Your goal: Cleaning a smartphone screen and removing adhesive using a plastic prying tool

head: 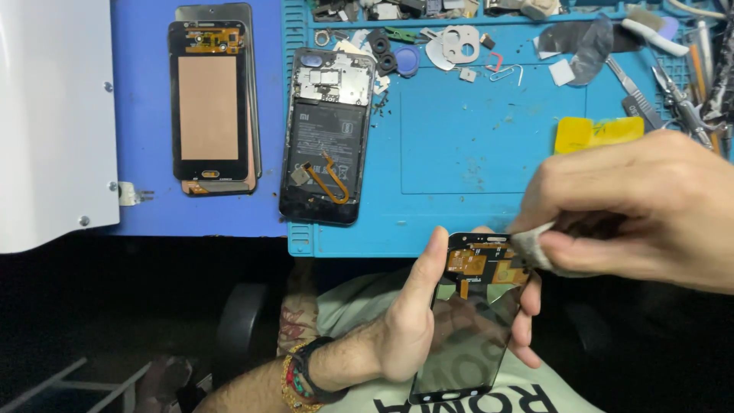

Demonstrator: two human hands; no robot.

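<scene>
My left hand (409,321) grips a black phone screen panel (466,321) by its edges, back side up, below the front edge of the blue mat. Orange flex circuitry (478,264) shows at the panel's top. My right hand (650,206) pinches a small whitish cloth wad (531,248) and presses it against the panel's top right corner.
On the blue work mat (474,145) lies an opened phone (327,134) with battery and an orange flex cable. Two stacked screen panels (212,99) lie to its left. A yellow pick (596,131), tweezers (677,95) and several small parts (459,46) crowd the far edge. A white box (53,115) stands at the left.
</scene>
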